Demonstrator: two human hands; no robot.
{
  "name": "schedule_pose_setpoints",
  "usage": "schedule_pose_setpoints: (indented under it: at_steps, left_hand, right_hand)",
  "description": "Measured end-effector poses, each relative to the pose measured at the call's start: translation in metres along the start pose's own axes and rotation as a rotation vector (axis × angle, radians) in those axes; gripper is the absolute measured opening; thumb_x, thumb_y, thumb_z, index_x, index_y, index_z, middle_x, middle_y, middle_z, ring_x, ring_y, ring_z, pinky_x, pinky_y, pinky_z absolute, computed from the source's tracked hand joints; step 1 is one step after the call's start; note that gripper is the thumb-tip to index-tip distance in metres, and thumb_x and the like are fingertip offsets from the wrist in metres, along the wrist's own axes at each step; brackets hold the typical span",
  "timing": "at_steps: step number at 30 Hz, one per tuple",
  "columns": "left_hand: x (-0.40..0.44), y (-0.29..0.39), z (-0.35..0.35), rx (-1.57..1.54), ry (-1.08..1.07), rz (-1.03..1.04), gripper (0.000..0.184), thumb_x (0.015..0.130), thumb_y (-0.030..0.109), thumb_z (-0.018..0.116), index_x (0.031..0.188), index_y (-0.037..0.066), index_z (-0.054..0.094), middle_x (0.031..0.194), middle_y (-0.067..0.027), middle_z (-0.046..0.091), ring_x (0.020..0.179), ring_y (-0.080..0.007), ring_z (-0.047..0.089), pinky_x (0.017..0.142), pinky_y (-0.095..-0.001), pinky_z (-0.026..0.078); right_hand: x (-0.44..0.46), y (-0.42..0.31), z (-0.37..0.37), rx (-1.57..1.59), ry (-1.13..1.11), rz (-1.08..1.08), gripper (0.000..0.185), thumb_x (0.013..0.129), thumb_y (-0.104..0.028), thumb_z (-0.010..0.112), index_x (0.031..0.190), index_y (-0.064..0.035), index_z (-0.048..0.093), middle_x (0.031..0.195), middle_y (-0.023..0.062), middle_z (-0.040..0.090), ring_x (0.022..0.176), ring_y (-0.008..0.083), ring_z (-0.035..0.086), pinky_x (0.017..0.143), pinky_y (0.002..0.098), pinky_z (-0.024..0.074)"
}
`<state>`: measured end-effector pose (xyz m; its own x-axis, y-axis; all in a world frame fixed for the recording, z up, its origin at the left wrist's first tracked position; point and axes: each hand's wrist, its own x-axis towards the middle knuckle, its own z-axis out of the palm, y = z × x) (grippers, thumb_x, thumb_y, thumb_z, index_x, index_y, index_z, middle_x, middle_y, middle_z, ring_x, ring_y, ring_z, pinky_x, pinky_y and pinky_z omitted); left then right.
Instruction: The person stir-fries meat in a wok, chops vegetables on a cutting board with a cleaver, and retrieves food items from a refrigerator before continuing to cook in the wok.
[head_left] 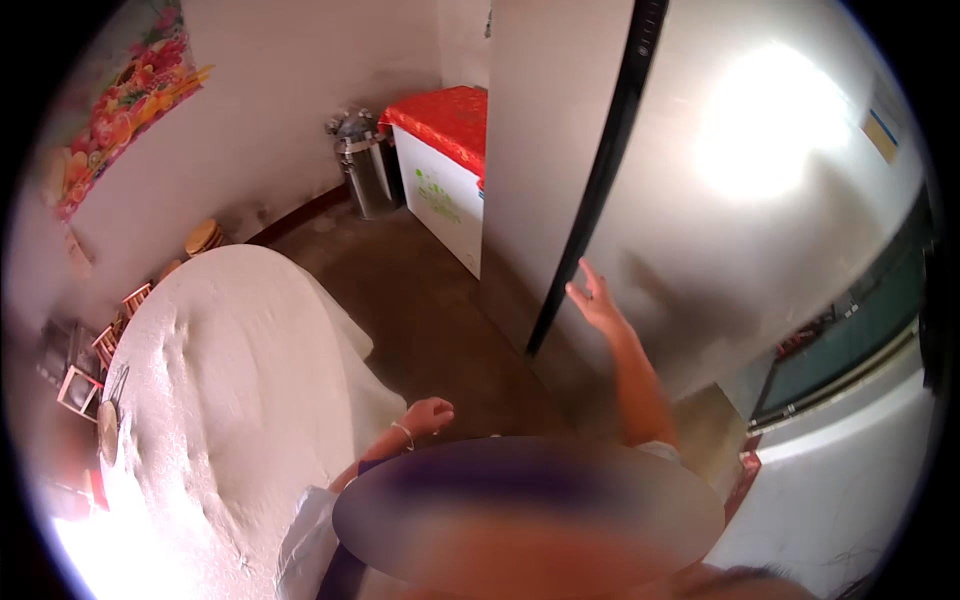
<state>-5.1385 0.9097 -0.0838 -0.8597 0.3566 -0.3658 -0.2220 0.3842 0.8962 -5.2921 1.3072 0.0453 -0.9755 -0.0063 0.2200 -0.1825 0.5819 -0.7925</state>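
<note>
My right hand [597, 300] reaches up with its fingers apart, in front of a tall silver refrigerator [560, 120]. Its fingertips are by the lower part of the black strip [597, 180] that runs between the doors; whether they touch it I cannot tell. I see nothing held in that hand. My left hand [430, 416], with a bracelet [403, 434] at the wrist, hangs lower with its fingers curled in and nothing showing in them. Beside it on the left is a table under a pale cloth [250, 350].
A white chest [440, 195] with a red cloth [445, 118] stands beyond, next to a metal canister [368, 175]. Small wooden chairs [105, 340] line the left wall. A dark floor [420, 310] lies between table and refrigerator. A blurred oval [520, 510] covers the bottom middle.
</note>
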Motion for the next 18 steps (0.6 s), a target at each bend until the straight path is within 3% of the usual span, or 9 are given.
schedule_pose_setpoints:
  at_steps: [1, 4, 5, 6, 7, 10, 14, 16, 18]
  left_hand:
    - [0.014, 0.002, -0.006, -0.069, 0.013, 0.002, 0.032, 0.083, 0.024, 0.065, 0.106, 0.002, 0.062, 0.087, -0.0079, 0.068, 0.068, -0.0126, 0.064, 0.058, -0.0252, 0.052]
    - [0.039, 0.017, -0.026, -0.129, 0.066, -0.027, 0.033, 0.083, 0.023, 0.065, 0.106, 0.001, 0.062, 0.086, -0.0078, 0.067, 0.065, -0.0118, 0.062, 0.056, -0.0250, 0.051]
    - [0.046, 0.021, -0.033, -0.139, 0.086, -0.023, 0.033, 0.083, 0.023, 0.065, 0.106, 0.000, 0.061, 0.086, -0.0079, 0.067, 0.065, -0.0116, 0.062, 0.055, -0.0251, 0.051]
    - [0.054, 0.023, -0.041, -0.147, 0.101, -0.015, 0.032, 0.083, 0.022, 0.065, 0.106, 0.000, 0.061, 0.086, -0.0080, 0.067, 0.064, -0.0114, 0.061, 0.055, -0.0253, 0.050]
    - [0.063, 0.026, -0.049, -0.152, 0.112, -0.003, 0.032, 0.083, 0.022, 0.064, 0.106, 0.000, 0.061, 0.086, -0.0081, 0.067, 0.064, -0.0112, 0.061, 0.054, -0.0254, 0.050]
    - [0.094, 0.029, -0.078, -0.143, 0.114, 0.000, 0.031, 0.084, 0.021, 0.063, 0.105, -0.001, 0.061, 0.084, -0.0072, 0.066, 0.063, -0.0108, 0.060, 0.054, -0.0256, 0.049]
    - [0.152, 0.049, -0.133, -0.101, 0.004, 0.047, 0.030, 0.084, 0.021, 0.061, 0.103, -0.001, 0.061, 0.082, -0.0072, 0.066, 0.063, -0.0114, 0.061, 0.057, -0.0248, 0.050]
    - [0.187, 0.052, -0.161, -0.036, -0.050, 0.088, 0.029, 0.084, 0.022, 0.060, 0.102, -0.001, 0.061, 0.082, -0.0072, 0.066, 0.064, -0.0120, 0.061, 0.058, -0.0249, 0.050]
    - [0.215, 0.074, -0.188, 0.020, -0.113, 0.124, 0.030, 0.083, 0.022, 0.060, 0.102, -0.001, 0.062, 0.084, -0.0096, 0.067, 0.071, -0.0159, 0.064, 0.064, -0.0285, 0.051]
  right_hand:
    - [0.043, 0.001, 0.000, -0.005, 0.042, -0.019, 0.074, 0.085, -0.040, 0.063, 0.143, -0.0088, 0.029, 0.142, 0.0202, 0.033, 0.132, 0.0351, 0.029, 0.107, 0.0432, 0.0286]
    - [0.157, 0.005, -0.002, -0.196, 0.294, -0.014, 0.082, 0.087, -0.045, 0.056, 0.142, 0.0039, 0.021, 0.147, 0.0248, 0.023, 0.136, 0.0385, 0.022, 0.112, 0.0425, 0.0184]
    - [0.184, -0.001, 0.000, -0.435, 0.431, 0.015, 0.082, 0.085, -0.046, 0.058, 0.139, 0.0067, 0.025, 0.140, 0.0273, 0.034, 0.126, 0.0386, 0.039, 0.106, 0.0439, 0.0308]
    - [0.208, -0.009, -0.005, -0.356, 0.396, 0.088, 0.082, 0.086, -0.047, 0.055, 0.140, 0.0070, 0.024, 0.141, 0.0267, 0.034, 0.132, 0.0389, 0.030, 0.110, 0.0422, 0.0232]
    - [0.230, -0.002, -0.007, -0.363, 0.445, 0.038, 0.079, 0.085, -0.047, 0.057, 0.137, 0.0076, 0.030, 0.136, 0.0274, 0.040, 0.128, 0.0387, 0.036, 0.108, 0.0423, 0.0282]
    - [0.245, -0.033, -0.008, -0.301, 0.575, 0.373, 0.069, 0.084, -0.044, 0.059, 0.130, 0.0044, 0.041, 0.133, 0.0241, 0.045, 0.123, 0.0381, 0.044, 0.103, 0.0422, 0.0348]
    - [0.274, 0.036, -0.002, -0.255, 0.706, 0.229, 0.059, 0.084, -0.041, 0.061, 0.121, 0.0031, 0.048, 0.121, 0.0217, 0.054, 0.110, 0.0377, 0.052, 0.095, 0.0415, 0.0406]
    - [0.269, 0.037, -0.004, -0.117, 0.666, 0.253, 0.056, 0.083, -0.040, 0.062, 0.115, 0.0040, 0.052, 0.114, 0.0216, 0.058, 0.103, 0.0373, 0.056, 0.090, 0.0411, 0.0428]
    - [0.263, 0.002, 0.010, -0.011, 0.784, 0.242, 0.049, 0.084, -0.038, 0.062, 0.106, 0.0055, 0.055, 0.102, 0.0206, 0.059, 0.093, 0.0344, 0.057, 0.084, 0.0398, 0.0433]
